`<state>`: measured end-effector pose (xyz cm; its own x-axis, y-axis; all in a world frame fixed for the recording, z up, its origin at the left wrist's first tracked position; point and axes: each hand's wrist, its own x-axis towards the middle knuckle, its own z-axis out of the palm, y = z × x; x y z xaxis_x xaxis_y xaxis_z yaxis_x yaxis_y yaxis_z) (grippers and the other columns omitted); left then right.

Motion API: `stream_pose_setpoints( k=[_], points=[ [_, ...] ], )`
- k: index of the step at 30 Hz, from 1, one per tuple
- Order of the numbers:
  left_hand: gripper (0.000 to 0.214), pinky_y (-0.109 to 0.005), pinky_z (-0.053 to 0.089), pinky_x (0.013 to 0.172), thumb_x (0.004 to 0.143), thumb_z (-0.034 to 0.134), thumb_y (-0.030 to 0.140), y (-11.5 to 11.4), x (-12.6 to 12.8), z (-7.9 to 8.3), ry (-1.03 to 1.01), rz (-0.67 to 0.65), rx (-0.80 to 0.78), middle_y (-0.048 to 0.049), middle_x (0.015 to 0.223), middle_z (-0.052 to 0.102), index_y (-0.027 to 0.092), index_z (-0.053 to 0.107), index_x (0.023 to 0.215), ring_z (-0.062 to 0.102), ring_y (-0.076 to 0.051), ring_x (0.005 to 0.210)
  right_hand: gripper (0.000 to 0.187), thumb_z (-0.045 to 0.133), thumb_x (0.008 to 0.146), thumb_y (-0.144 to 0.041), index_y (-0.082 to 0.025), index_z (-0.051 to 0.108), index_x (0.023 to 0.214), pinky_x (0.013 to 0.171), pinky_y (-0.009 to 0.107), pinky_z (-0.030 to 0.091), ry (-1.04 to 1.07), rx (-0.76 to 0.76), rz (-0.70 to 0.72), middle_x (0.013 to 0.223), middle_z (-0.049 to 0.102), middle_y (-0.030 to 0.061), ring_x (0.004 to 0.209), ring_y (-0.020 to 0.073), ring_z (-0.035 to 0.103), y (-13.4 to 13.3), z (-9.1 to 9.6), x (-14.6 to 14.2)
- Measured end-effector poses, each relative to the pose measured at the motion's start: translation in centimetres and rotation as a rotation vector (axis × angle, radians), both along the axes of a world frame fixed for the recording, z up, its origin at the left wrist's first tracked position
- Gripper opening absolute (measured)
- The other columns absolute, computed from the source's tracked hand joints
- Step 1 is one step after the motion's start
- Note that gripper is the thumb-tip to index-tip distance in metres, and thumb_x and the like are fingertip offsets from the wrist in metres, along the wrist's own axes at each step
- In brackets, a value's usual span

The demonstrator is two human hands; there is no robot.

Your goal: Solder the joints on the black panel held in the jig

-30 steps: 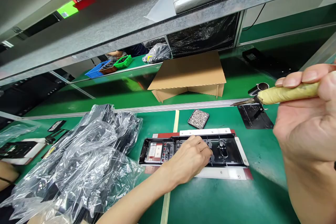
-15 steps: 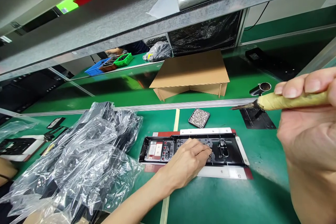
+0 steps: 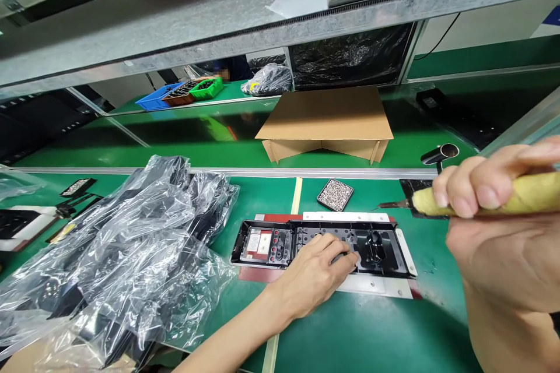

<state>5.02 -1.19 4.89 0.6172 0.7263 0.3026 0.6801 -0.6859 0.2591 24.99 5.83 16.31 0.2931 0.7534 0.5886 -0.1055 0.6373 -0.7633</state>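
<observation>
A long black plastic housing (image 3: 385,247) lies in a white and red fixture (image 3: 376,287) on the green bench. My left hand (image 3: 312,274) rests on the middle of the housing, fingers curled and pinched on a small part I cannot make out. My right hand (image 3: 503,239) is raised at the right, closed round the tape-wrapped handle of a soldering iron (image 3: 437,203). The iron's metal tip points left, above and right of the housing, clear of it.
A heap of clear plastic bags (image 3: 118,256) with black parts lies at the left. A small black tray of tiny parts (image 3: 335,194), an iron stand (image 3: 440,154), a folded cardboard piece (image 3: 326,122) and coloured bins (image 3: 184,92) lie beyond. A shelf hangs overhead.
My right hand has lowered the soldering iron, its tip now nearer the housing's right end. My left hand has shifted slightly right on the housing.
</observation>
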Motion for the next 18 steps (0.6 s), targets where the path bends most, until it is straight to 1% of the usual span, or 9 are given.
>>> stream_pose_setpoints(
  k=[2, 4, 5, 9, 13, 18],
  points=[
    [0.025, -0.035, 0.055, 0.086, 0.102, 0.053, 0.015, -0.4, -0.3, 0.0, -0.098, 0.051, 0.063, -0.008, 0.114, 0.069, 0.017, 0.06, 0.126, 0.062, -0.021, 0.104, 0.033, 0.069, 0.092, -0.046, -0.024, 0.055, 0.072, 0.037, 0.027, 0.033, 0.115, 0.03, 0.209, 0.052, 0.04, -0.0048, 0.04, 0.0109, 0.035, -0.3, 0.1, 0.0],
    [0.023, -0.035, 0.055, 0.085, 0.102, 0.055, 0.015, -0.8, -0.9, -0.2, -0.185, 0.12, 0.114, -0.0077, 0.113, 0.069, 0.017, 0.061, 0.123, 0.062, -0.02, 0.102, 0.037, 0.072, 0.091, -0.047, -0.021, 0.056, 0.068, 0.034, 0.026, 0.034, 0.147, -0.037, 0.383, 0.049, 0.043, -0.0051, 0.036, 0.0095, 0.036, -0.8, 0.2, -0.4],
    [0.022, -0.035, 0.054, 0.085, 0.101, 0.056, 0.014, -1.1, -1.2, -0.4, -0.218, 0.156, 0.134, -0.0076, 0.111, 0.07, 0.018, 0.061, 0.122, 0.062, -0.02, 0.101, 0.039, 0.072, 0.091, -0.047, -0.021, 0.056, 0.066, 0.033, 0.025, 0.034, 0.149, -0.083, 0.424, 0.048, 0.043, -0.0051, 0.035, 0.0091, 0.036, -1.0, 0.1, -0.7],
    [0.027, -0.038, 0.054, 0.087, 0.098, 0.059, 0.009, -1.8, -2.3, -1.8, -0.28, 0.266, 0.195, -0.0081, 0.108, 0.07, 0.017, 0.062, 0.123, 0.061, -0.022, 0.102, 0.042, 0.069, 0.093, -0.045, -0.021, 0.051, 0.063, 0.032, 0.023, 0.032, 0.147, -0.243, 0.506, 0.048, 0.04, -0.0048, 0.036, 0.0082, 0.035, -1.7, -1.0, -1.8],
    [0.032, -0.041, 0.054, 0.09, 0.094, 0.064, 0.005, -2.2, -2.7, -3.2, -0.309, 0.325, 0.231, -0.0091, 0.11, 0.07, 0.016, 0.062, 0.123, 0.06, -0.023, 0.105, 0.041, 0.063, 0.096, -0.042, -0.021, 0.047, 0.065, 0.035, 0.023, 0.033, 0.094, -0.302, 0.565, 0.051, 0.04, -0.0049, 0.039, 0.0078, 0.035, -1.7, -2.2, -2.2],
    [0.035, -0.042, 0.055, 0.09, 0.09, 0.067, 0.002, -2.4, -2.4, -4.0, -0.343, 0.348, 0.285, -0.01, 0.11, 0.07, 0.014, 0.063, 0.123, 0.06, -0.024, 0.106, 0.043, 0.058, 0.1, -0.042, -0.021, 0.044, 0.065, 0.036, 0.023, 0.033, 0.021, -0.343, 0.545, 0.05, 0.038, -0.005, 0.041, 0.0087, 0.035, -1.8, -3.0, -2.2]
  ],
)
